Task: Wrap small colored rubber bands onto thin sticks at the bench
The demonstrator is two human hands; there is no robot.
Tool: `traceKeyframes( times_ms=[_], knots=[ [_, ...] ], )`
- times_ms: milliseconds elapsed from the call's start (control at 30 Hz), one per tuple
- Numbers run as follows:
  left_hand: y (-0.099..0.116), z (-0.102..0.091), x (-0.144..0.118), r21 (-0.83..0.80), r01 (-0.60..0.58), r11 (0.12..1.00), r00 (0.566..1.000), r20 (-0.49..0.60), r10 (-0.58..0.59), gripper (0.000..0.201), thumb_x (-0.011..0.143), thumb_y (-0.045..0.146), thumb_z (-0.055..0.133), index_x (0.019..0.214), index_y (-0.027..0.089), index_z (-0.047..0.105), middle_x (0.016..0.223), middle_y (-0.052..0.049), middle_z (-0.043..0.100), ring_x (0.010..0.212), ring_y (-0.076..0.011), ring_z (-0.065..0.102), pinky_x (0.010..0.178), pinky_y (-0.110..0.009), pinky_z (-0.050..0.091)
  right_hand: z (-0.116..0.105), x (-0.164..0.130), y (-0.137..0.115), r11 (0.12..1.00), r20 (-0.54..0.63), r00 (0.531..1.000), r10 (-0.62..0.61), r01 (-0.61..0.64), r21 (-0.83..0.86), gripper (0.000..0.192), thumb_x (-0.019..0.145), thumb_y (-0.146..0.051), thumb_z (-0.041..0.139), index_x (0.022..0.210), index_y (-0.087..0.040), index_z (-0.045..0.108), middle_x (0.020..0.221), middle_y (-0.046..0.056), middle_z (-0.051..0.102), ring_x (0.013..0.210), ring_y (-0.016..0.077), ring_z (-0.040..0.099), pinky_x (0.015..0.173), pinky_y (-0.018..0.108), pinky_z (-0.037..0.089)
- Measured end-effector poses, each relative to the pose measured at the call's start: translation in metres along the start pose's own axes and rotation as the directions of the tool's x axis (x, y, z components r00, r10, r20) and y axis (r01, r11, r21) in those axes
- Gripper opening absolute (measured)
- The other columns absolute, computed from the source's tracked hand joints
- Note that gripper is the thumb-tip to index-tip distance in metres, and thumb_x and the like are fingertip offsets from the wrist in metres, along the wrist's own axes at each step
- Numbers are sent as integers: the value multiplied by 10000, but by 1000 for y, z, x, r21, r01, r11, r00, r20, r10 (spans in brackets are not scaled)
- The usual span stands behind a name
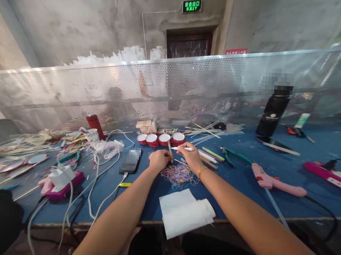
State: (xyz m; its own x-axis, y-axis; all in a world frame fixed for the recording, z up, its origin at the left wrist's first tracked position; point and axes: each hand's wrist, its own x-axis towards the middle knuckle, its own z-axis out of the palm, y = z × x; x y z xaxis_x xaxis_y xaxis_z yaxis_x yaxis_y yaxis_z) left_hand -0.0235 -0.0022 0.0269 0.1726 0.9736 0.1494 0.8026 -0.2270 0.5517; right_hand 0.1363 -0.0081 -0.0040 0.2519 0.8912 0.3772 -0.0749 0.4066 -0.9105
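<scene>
My left hand (159,160) pinches a thin wooden craft stick (170,147), upright and greenish near its top. In my right hand (191,156), which wears a gold bracelet at the wrist, is a white marker pen (184,148) held like a pencil, its tip at the stick. Whether the tip touches the wood is too small to tell. Below both hands lies a pile of colourful rubber bands (181,176). Just beyond them stands a row of several small red round tubs (164,139) with white tops. Several coloured markers (210,155) lie right of my right hand.
A white paper towel (184,212) overhangs the front edge. To the right are green-handled pliers (228,158), a pink glue gun (274,182) and a black bottle (273,114). A phone (131,161), white cables and a purple power strip (67,186) lie left. Perforated metal screen (126,98) behind.
</scene>
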Motion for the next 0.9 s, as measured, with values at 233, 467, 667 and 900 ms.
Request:
traceKeyframes(
  times_ms=[233,467,667,900],
  knots=[
    [2,-1,-1,8,11,1000,1000,-5,-11,173,837,333,721,913,221,829,880,-31,787,792,-164,671,677,-246,415,2,2,1,1000,25,1000,-10,9,20,239,721,-454,735,709,-236,638,662,8,707,676,184,653,693,309,511],
    [2,-1,-1,3,-6,1000,1000,4,6,166,844,326,709,891,217,826,867,-27,785,770,-157,663,667,-250,405,1,2,1,1000,4,1000,-18,18,-14,235,738,-457,721,714,-238,639,663,10,709,657,180,627,664,303,489],
    [0,1,1,12,18,1000,1000,-2,-18,160,837,341,717,896,232,818,866,-17,785,768,-152,661,662,-244,396,1,2,0,999,-7,1000,-28,28,-15,224,740,-446,718,703,-240,639,668,9,709,679,183,640,684,301,494],
    [-1,2,2,14,-2,1000,1000,-12,2,163,832,338,727,883,213,818,827,-21,773,755,-158,660,632,-259,370,3,3,3,999,27,999,-39,39,-8,245,744,-471,727,728,-240,649,674,11,714,678,188,646,693,312,504]
  ],
)
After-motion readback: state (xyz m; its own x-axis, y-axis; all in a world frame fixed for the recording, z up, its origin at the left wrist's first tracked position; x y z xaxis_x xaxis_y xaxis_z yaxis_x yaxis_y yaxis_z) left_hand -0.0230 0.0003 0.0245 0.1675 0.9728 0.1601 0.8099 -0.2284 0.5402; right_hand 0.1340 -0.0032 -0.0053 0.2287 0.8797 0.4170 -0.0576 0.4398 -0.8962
